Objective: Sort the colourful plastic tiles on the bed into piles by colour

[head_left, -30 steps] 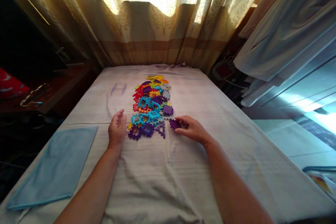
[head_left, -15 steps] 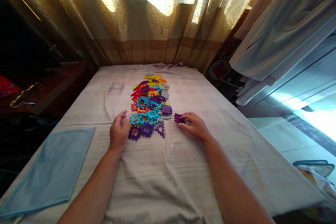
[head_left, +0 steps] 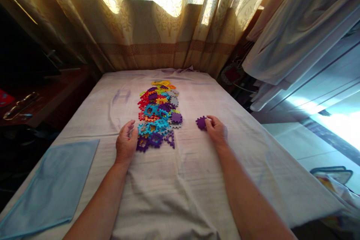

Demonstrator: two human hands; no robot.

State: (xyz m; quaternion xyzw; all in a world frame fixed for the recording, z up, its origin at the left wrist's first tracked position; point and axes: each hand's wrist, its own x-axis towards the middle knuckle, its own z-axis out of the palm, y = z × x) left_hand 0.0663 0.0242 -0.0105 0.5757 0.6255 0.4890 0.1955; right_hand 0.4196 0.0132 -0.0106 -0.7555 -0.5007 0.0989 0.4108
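A long pile of flat, toothed plastic pieces [head_left: 160,110] in purple, blue, red, yellow, orange and grey lies on the pale sheet. My left hand [head_left: 127,141] rests at the pile's near left side, fingers slightly curled and apart, holding nothing visible. To the right of the pile, my right hand [head_left: 216,129] pinches the edge of a purple square piece [head_left: 201,122] between thumb and fingers. A triangular purple piece [head_left: 170,139] is at the pile's near right corner.
A light blue cloth bag [head_left: 53,183] lies at the left of the sheet-covered surface [head_left: 157,202]. Curtains [head_left: 146,26] hang behind it. Clothes [head_left: 278,26] hang at the right, and a dark red cabinet [head_left: 47,97] stands at the left.
My right hand has moved right, away from the pile, with the purple square piece in its fingers. My left hand has stayed beside the pile. The view has shifted slightly.
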